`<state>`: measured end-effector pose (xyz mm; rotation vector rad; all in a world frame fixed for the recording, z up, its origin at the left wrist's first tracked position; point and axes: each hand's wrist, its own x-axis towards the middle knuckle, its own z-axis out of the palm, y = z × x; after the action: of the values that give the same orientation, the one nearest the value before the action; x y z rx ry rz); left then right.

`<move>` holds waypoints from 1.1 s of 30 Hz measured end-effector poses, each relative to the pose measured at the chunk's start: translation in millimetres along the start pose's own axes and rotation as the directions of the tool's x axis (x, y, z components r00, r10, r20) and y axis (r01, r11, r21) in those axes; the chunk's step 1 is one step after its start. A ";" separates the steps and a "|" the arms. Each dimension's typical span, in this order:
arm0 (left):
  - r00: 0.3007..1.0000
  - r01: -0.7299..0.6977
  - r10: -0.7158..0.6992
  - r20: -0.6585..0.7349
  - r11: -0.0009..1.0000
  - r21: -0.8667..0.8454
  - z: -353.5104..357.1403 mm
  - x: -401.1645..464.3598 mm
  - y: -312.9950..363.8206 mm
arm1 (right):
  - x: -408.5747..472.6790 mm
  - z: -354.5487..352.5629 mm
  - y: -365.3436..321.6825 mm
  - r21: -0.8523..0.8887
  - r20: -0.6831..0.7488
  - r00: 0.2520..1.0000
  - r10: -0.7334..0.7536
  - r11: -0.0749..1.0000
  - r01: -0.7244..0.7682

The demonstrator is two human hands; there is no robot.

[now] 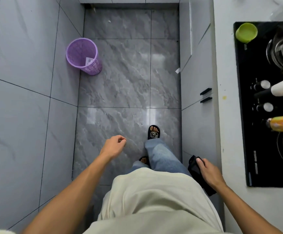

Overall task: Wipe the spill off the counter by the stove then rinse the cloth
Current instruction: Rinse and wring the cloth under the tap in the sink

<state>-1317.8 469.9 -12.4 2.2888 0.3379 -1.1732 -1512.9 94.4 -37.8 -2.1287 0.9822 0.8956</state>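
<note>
At the far left of the frame a grey tiled wall (24, 81) runs down to the floor (120, 81), and in the upper left a purple basket (83, 56) stands on the grey marbled tiles with a scrap of clear wrapping inside it. Lower, left of centre, the left hand (115, 146) hangs over the floor with its fingers loosely curled and nothing in it. At centre bottom are a cream shirt (154, 200) and blue jeans (161, 156), with 2 feet in black slippers; the forward slipper (153, 132) is flat on the floor. Right of the legs, in the lower right, the right hand (208, 173) grips a dark cloth (194, 168), fingers curled over its top, and the cloth hangs in front of the grey cabinet doors (196, 81), beside the edge of the white surface (227, 115) and not touching it. On that surface, mid right, sits a small yellow spot (224, 97) just left of the black stove (249, 115). A green cup (246, 32) rests on the stove's upper left corner, with 2 knobs below it, and pots and bottles crowd the right edge.
</note>
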 end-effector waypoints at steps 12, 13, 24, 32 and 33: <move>0.969 0.245 -0.243 0.039 0.967 -0.075 -63.6 46.4 -7.2 | 138.8 -116.1 -251.7 0.135 -0.033 0.976 -0.215 0.967 0.218; 0.962 0.272 -0.269 0.043 0.958 -0.090 -69.9 52.0 -7.9 | 148.5 -122.8 -271.1 0.138 -0.033 0.972 -0.234 0.962 0.236; 0.972 0.236 -0.232 0.042 0.955 -0.181 -210.1 182.5 99.3 | 230.6 -166.4 -391.3 0.035 -0.025 0.989 -0.147 0.988 0.148; 1.000 -0.025 0.021 -0.021 0.984 -0.179 -316.0 290.8 262.0 | 265.4 -189.7 -396.1 0.072 -0.037 0.999 0.026 0.997 -0.023; 0.998 -0.053 0.049 -0.028 0.984 -0.171 -326.0 303.1 278.6 | 271.4 -193.1 -395.9 0.083 -0.033 0.998 0.049 0.995 -0.046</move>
<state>-795.2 419.4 -4.9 2.1504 0.3716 -1.0503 -997.2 53.3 -39.2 -2.0655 1.0735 0.8288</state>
